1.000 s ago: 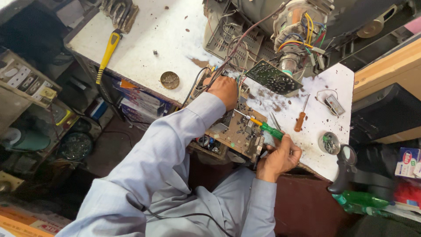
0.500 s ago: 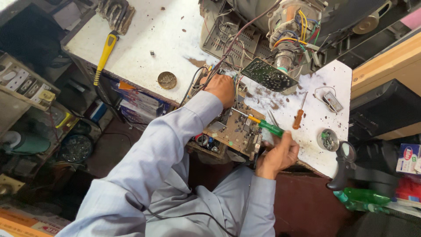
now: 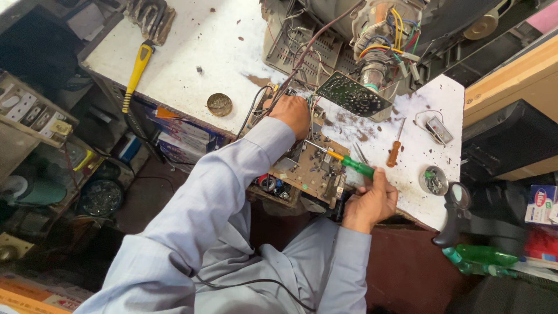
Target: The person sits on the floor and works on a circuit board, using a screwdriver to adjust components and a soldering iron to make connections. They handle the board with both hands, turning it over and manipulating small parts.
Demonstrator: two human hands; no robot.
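My left hand (image 3: 292,114) rests closed on the far edge of a brown circuit board (image 3: 311,167) that hangs over the front of the white workbench (image 3: 192,64). My right hand (image 3: 370,203) grips a green-handled screwdriver (image 3: 352,166), its metal tip lying over the board's top face. Wires run from the board up to the neck of a picture tube (image 3: 378,55) with coloured leads. A small dark round circuit board (image 3: 354,96) sits behind the brown one.
A brown-handled screwdriver (image 3: 396,150) lies right of the board, with a small tin of parts (image 3: 433,179) and a small part with a wire (image 3: 437,129). A round brass tin (image 3: 219,104) and a yellow-handled tool (image 3: 136,72) lie on the left. Cluttered shelves stand below left.
The green screwdriver's tip stays on the board; my right hand shifted slightly. My left hand keeps its place at the board's far edge.
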